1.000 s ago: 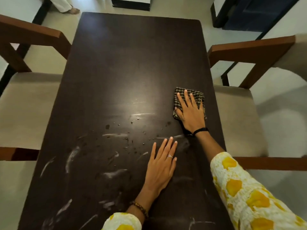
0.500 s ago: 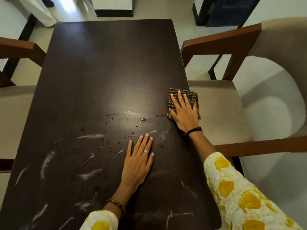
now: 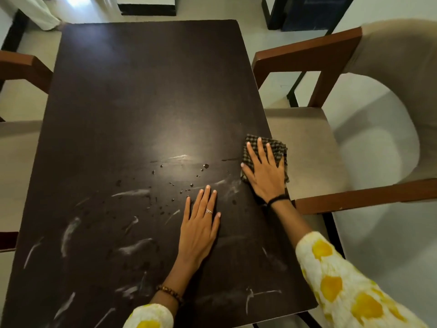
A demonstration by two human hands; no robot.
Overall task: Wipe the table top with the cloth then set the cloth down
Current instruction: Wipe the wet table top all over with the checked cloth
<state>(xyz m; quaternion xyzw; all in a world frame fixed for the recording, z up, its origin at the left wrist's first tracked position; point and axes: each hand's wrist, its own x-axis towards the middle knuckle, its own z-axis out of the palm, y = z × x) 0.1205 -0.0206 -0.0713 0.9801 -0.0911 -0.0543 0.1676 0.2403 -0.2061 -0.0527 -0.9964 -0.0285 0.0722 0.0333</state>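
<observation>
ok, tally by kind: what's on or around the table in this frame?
Dark brown rectangular wooden table top: 1
Black-and-tan checked cloth: 1
Bare hands: 2, left hand, right hand
Wood-armed beige cushioned chairs: 2, one each side
Total: 6

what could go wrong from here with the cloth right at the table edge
1. The checked dark cloth under the right hand already overhangs the right edge of the dark brown wooden table; another outward stroke could drop it onto the beige cushioned chair seat.
2. The water droplets and white smears lie centre and left, so they may be missed.
3. The left hand rests flat beside the droplets and might smudge them.
</observation>
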